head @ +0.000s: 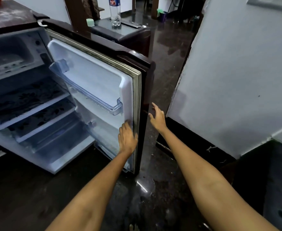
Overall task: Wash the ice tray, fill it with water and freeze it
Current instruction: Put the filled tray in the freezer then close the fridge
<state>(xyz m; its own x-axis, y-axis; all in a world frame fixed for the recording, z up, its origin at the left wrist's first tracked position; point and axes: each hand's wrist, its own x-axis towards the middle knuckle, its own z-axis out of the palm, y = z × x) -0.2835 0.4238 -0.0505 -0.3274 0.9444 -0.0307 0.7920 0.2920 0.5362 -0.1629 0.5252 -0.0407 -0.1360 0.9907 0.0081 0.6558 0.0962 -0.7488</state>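
Left hand (127, 138) flat on open fridge door's (93, 80) inner edge, right hand (157, 117) spread beside it.

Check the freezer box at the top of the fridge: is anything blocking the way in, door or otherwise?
Nothing visible blocks it. The fridge door is swung wide, and the freezer box shows an open front. The left hand rests on the door's inner edge, and the right hand is open beside its outer edge. No ice tray is in view.
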